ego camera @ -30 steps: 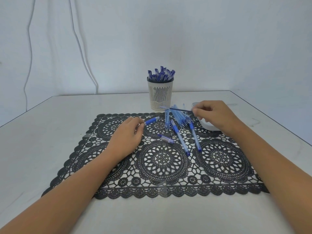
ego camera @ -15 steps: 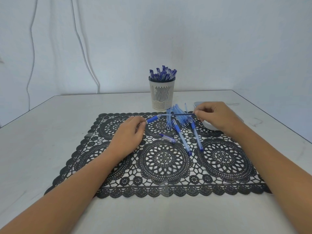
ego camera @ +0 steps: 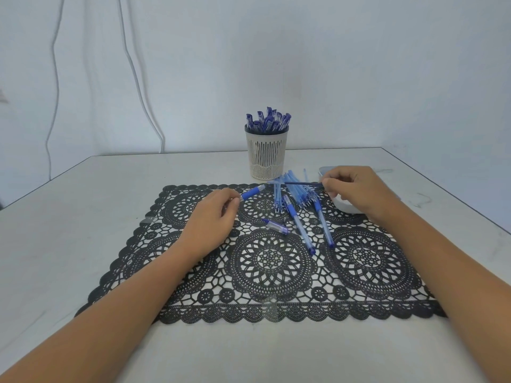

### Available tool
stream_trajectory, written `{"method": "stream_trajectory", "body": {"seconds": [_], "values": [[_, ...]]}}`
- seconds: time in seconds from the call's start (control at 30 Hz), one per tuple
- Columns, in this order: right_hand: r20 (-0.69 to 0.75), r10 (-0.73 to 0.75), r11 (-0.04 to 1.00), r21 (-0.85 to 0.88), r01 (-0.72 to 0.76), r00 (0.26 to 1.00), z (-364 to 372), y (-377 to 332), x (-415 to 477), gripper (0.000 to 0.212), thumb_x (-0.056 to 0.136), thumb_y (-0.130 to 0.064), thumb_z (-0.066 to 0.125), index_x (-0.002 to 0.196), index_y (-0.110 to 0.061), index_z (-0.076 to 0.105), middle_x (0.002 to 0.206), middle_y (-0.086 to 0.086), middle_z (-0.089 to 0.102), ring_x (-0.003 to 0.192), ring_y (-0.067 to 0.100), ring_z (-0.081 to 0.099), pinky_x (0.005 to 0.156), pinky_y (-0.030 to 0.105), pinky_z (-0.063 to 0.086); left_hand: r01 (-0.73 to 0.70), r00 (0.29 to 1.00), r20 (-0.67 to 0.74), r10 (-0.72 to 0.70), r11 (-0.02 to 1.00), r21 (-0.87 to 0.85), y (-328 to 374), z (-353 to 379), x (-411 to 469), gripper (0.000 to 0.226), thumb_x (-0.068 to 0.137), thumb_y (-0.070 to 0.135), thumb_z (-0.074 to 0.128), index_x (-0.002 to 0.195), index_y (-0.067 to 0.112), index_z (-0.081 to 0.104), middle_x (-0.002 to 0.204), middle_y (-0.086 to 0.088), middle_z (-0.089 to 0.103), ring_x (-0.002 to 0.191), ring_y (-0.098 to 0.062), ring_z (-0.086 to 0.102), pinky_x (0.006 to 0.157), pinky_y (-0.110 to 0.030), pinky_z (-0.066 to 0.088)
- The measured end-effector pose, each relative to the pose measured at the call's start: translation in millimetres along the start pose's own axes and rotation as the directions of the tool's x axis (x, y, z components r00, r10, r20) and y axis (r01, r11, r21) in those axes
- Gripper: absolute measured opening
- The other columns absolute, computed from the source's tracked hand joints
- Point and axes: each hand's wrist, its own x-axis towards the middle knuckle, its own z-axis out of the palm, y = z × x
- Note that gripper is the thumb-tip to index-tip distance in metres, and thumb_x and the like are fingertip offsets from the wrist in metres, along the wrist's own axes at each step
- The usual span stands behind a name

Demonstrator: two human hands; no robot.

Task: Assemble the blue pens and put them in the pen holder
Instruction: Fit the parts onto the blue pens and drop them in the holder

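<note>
The left hand (ego camera: 213,217) pinches a pen barrel (ego camera: 250,192) over the far part of the mat (ego camera: 271,275), its free end facing right toward the thin refill (ego camera: 302,183) pinched by the right hand (ego camera: 359,190), both almost on one line, ends near but apart.

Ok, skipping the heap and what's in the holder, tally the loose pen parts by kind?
Barrels lying singly on the mat: 2
Barrel held by left hand: 1
Refill pinched by right hand: 1
Loose cap: 1
Total: 5
</note>
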Motion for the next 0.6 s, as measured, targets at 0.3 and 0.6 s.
{"method": "stream_trajectory", "body": {"seconds": [0.3,0.6], "values": [[0.038,-0.029,0.999,-0.041,0.03,0.999,0.8,0.4,-0.8,0.016,0.088,-0.008,0.057,0.076,-0.015,0.065,0.059,-0.004,0.055,0.044,-0.007,0.046,0.051,0.002,0.036,0.0,1.0,0.0,0.0,1.0,-0.004,-0.8,0.4,-0.3,0.017,0.096,0.02,0.045,0.102,0.015,0.059,0.077,0.009,0.052,0.067,-0.004,0.045,0.06,-0.009,0.032],[0.06,-0.033,0.996,-0.08,0.038,0.998,-3.6,-2.4,-1.9,0.014,0.088,-0.009,0.057,0.079,-0.014,0.066,0.062,-0.003,0.054,0.059,0.007,0.045,0.06,0.013,0.038,-0.097,0.995,0.014,0.096,0.991,0.089,0.8,0.0,-2.4,0.018,0.095,0.019,0.047,0.105,0.012,0.06,0.082,0.006,0.051,0.071,-0.007,0.047,0.065,-0.014,0.033]]}}
